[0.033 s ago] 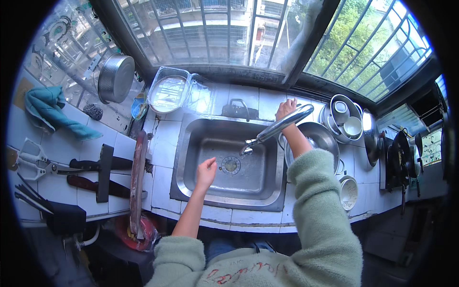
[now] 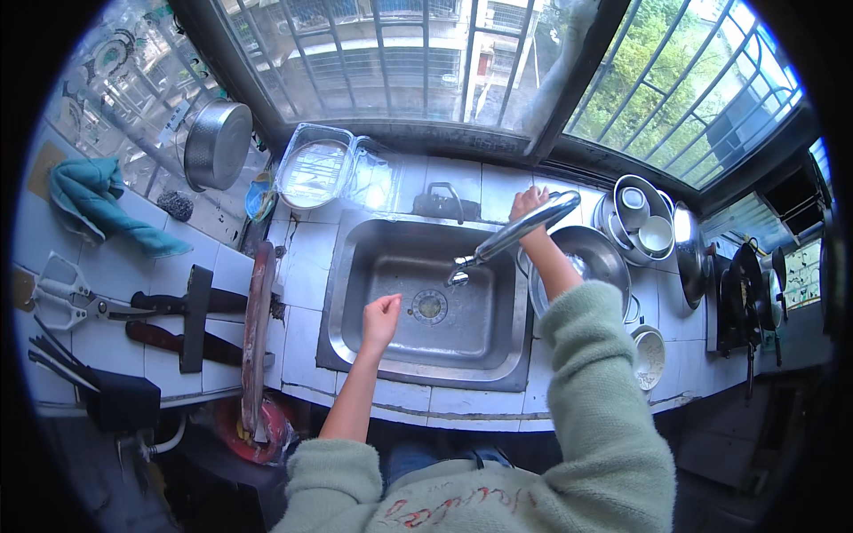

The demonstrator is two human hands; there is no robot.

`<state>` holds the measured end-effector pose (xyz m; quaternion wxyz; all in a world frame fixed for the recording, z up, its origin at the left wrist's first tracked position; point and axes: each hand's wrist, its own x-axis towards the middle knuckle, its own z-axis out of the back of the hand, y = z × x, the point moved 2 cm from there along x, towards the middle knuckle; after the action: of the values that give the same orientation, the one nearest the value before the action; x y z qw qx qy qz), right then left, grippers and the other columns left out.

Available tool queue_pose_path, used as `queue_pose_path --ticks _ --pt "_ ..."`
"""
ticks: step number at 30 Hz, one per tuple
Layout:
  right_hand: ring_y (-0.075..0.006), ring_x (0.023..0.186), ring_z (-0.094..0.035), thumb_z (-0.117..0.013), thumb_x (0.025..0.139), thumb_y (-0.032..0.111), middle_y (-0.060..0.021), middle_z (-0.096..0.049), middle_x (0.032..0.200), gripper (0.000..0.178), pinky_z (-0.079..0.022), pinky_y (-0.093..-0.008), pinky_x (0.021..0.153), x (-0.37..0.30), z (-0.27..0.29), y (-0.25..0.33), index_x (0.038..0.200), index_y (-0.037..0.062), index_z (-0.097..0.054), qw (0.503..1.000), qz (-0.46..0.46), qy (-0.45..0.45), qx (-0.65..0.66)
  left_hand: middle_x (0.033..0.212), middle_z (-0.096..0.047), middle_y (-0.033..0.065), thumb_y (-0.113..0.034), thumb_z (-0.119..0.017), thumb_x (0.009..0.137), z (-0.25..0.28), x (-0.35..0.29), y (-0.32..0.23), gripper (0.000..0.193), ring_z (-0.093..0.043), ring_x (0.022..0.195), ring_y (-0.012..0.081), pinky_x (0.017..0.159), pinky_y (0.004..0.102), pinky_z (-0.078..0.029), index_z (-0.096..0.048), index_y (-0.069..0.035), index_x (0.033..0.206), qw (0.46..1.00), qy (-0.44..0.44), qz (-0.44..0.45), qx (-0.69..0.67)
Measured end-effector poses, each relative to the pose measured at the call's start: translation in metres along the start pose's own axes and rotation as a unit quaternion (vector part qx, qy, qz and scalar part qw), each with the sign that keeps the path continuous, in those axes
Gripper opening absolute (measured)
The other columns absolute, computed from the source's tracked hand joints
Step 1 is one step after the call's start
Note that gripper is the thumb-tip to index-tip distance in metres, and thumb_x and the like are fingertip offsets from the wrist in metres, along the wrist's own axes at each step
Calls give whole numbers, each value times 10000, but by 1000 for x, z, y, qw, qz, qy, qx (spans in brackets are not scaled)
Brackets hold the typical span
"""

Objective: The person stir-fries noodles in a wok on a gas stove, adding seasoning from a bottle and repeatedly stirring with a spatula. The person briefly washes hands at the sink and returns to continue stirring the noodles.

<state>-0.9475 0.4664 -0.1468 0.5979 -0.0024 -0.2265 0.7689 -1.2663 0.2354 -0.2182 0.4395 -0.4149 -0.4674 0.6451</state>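
Note:
Over the front left part of the steel sink (image 2: 409,369) is my left hand (image 2: 381,320), its fingers curled closed and nothing visible in them. My right hand (image 2: 529,209) reaches to the back right of the sink. Its fingers are bent at the chrome faucet (image 2: 524,229), by the lever side, and the faucet body partly hides them. The spout points down into the sink, above and right of the round drain strainer (image 2: 430,307). No other thing lies in the basin. Right of the sink, under my right forearm, stands a metal pot (image 2: 602,258).
Stacked bowls (image 2: 656,233) and a patterned bowl (image 2: 649,360) sit to the right, a wok (image 2: 689,258) beyond. A clear plastic container (image 2: 313,169) stands behind left. Knives (image 2: 191,345), scissors (image 2: 67,298) and a teal cloth (image 2: 115,209) lie on the left counter.
My right hand's fingers have drawn in slightly at the faucet. The left hand stays in nearly the same place above the sink.

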Motion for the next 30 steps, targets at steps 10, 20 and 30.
queue_pose_path --ticks 10,20,30 --pt "-137 697 -628 -790 801 64 -71 -663 774 159 -505 -269 629 -158 117 48 863 33 -646 680 -119 138 710 663 -629 27 -44 -733 841 22 -56 -122 219 -594 617 89 632 251 -497 -568 -60 697 989 10 68 -133" --pt "-152 792 -627 -782 829 71 -77 -652 855 145 -517 -302 724 -176 220 18 850 50 -640 167 135 183 959 864 -627 88 -181 -683 860 41 -114 -213 127 -599 866 208 853 376 -479 -603 -88 893 921 167 -144 -321" --pt "-273 1068 -606 -735 879 316 -97 -698 1067 347 -461 -433 926 -205 250 43 1149 101 -700 826 210 89 516 1025 -710 130 -311 -747 857 18 -125 -166 308 -651 999 277 917 378 -501 -736 -47 1015 907 130 -237 324"
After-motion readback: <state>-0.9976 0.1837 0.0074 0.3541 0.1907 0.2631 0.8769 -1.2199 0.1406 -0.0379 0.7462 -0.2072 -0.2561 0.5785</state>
